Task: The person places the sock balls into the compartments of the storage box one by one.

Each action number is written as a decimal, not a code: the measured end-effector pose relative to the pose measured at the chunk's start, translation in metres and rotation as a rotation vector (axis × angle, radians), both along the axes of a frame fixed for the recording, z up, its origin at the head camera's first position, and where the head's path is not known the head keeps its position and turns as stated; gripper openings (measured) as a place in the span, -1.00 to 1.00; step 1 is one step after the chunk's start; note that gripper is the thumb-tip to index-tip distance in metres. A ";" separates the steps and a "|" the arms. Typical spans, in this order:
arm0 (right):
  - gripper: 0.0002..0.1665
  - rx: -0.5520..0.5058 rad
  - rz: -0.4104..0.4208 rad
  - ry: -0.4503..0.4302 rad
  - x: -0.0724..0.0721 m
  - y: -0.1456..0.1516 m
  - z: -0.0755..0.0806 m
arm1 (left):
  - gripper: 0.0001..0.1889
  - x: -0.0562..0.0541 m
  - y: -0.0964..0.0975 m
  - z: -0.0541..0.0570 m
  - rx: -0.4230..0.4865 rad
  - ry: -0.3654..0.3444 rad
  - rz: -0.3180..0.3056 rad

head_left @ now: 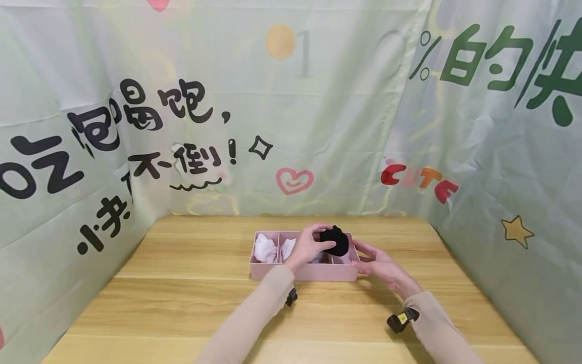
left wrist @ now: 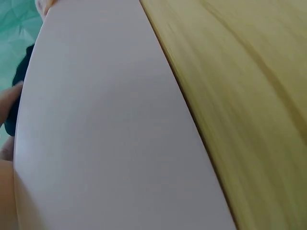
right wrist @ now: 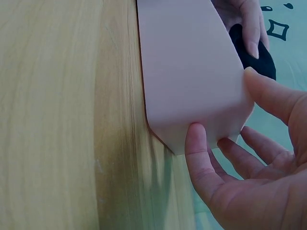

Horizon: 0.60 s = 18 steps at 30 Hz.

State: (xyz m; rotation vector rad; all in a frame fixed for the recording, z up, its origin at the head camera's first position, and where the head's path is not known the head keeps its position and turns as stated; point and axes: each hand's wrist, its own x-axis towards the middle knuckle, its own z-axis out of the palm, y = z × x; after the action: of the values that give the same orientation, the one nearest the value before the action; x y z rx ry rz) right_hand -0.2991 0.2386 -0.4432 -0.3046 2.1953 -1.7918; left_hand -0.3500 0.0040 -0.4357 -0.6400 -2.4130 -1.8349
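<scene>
A pink divided box (head_left: 304,273) stands on the table with cloth bundles in its compartments. Over its right-hand compartment, my left hand (head_left: 309,245) holds a black balled-up cloth (head_left: 335,241) that resembles a rolled sock, thumb across its near side. My right hand (head_left: 384,265) grips the box's right end. In the right wrist view, its thumb (right wrist: 261,88) lies at the top rim and other fingertips (right wrist: 195,132) press the end wall. The left wrist view is mostly filled by the box's front wall (left wrist: 105,115), with the black cloth partly hidden behind it.
A white bundle (head_left: 265,248) fills the leftmost compartment, and another pale bundle (head_left: 288,247) sits beyond the divider. The wooden table (head_left: 191,283) extends around the box. Printed fabric (head_left: 318,126) hangs behind the table and along both sides.
</scene>
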 end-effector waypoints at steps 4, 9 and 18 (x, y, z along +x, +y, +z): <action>-0.04 0.009 0.001 0.010 0.000 0.001 -0.001 | -0.57 -0.001 0.007 -0.002 -0.026 0.016 0.015; -0.04 0.006 0.008 0.020 0.000 0.002 -0.002 | -0.57 -0.001 0.013 -0.005 -0.047 0.036 0.015; -0.04 0.005 -0.001 0.011 0.001 0.000 -0.001 | -0.52 0.002 0.013 -0.002 -0.108 0.071 -0.013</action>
State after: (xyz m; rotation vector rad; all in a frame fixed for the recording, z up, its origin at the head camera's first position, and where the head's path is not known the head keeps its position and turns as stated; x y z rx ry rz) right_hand -0.2983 0.2381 -0.4446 -0.3127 2.2075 -1.7893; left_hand -0.3477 0.0174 -0.4381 -0.7173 -2.4809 -1.6652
